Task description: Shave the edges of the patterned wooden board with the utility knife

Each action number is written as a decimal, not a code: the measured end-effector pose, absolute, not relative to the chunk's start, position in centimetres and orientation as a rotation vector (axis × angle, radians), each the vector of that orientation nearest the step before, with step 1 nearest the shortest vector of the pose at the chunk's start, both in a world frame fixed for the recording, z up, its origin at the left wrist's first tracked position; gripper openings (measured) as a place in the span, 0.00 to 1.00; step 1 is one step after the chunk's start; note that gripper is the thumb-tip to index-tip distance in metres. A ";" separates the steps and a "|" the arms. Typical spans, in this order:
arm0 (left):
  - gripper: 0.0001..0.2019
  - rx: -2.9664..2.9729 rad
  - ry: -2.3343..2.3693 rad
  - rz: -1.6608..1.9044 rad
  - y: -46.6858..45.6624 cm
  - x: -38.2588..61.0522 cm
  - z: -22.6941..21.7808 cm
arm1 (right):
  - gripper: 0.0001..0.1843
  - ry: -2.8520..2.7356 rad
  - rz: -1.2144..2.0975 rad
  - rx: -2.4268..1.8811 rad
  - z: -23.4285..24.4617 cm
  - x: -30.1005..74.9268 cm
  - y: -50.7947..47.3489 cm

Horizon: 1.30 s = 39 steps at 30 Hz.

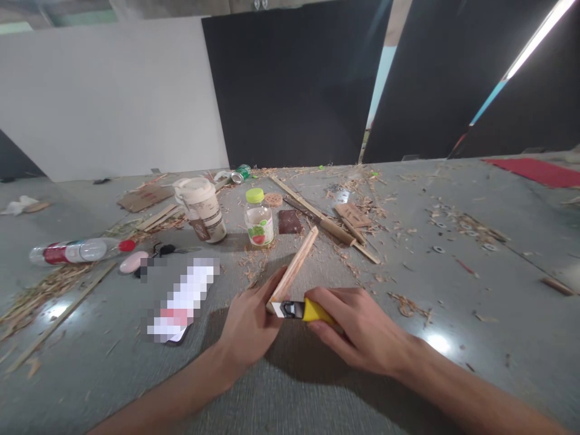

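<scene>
A pale wooden stick (296, 261) is gripped near its lower end by my left hand (251, 320), its far end slanting up and away to the right. My right hand (357, 329) is closed round the yellow handle of a utility knife (317, 312). The knife's blade lies against the near end of the stick, right beside my left fingers. Part of the handle is hidden under my right fingers. Just beyond the stick stands a clear bottle with a green cap (260, 219).
Left are stacked paper cups (202, 211), a phone (183, 302) and a lying plastic bottle (81, 250). Ahead lie a green can (240, 174), a brown sandpaper square (290, 222) and a long wooden strip (328, 226). Shavings litter the surface, and dark panels (294, 90) stand behind.
</scene>
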<state>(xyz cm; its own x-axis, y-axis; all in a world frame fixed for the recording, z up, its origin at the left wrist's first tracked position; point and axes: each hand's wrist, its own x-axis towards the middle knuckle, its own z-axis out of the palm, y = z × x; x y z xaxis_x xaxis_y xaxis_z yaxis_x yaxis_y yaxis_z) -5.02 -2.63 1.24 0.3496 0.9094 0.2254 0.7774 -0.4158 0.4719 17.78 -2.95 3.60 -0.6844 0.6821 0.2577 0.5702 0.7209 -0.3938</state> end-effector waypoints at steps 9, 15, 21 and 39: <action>0.34 2.238 1.428 0.741 -2.5 -5.0 0.7 | 0.11 -2.547 0.370 -0.936 3.4 17.9 -2.9; 0.24 2.307 1.479 0.748 -2.7 -4.6 0.6 | 0.14 -2.443 0.071 -1.131 3.0 19.9 -1.0; 0.26 2.358 1.426 0.747 -2.7 -4.7 0.8 | 0.17 -2.272 -0.070 -1.468 2.7 23.2 2.0; 0.18 2.362 1.561 0.643 -2.5 -4.5 0.8 | 0.11 -2.452 0.303 -1.116 4.0 18.7 -2.9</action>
